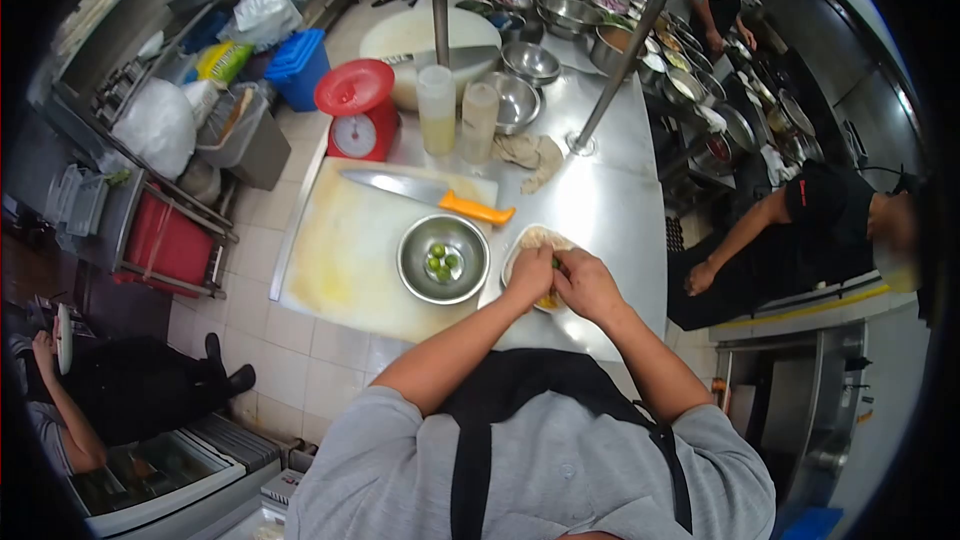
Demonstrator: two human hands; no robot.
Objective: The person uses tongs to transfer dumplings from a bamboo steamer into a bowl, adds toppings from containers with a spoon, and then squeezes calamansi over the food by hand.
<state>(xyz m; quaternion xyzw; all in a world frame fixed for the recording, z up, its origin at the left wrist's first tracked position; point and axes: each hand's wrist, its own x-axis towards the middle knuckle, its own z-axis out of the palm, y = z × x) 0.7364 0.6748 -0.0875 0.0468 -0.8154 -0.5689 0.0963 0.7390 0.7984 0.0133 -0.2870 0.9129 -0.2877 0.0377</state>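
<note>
My left hand point(530, 278) and my right hand point(587, 285) meet with fingers closed over a pale container point(510, 252). A bit of green, the colour of the limes, shows between the fingertips; most of it is hidden. Pale food fills the container's far side, and something yellow shows beneath my hands. To the left stands a steel bowl point(403, 265) with several small green limes point(438, 262) in it. Beyond the bowl, a knife point(470, 206) with an orange handle lies on the white cutting board point(325, 240).
A red scale point(358, 110), two squeeze bottles point(436, 110) and a crumpled cloth point(530, 154) stand or lie behind the board. A metal post point(625, 60) rises from the counter. Co-workers are at the right point(760, 240) and lower left point(60, 390).
</note>
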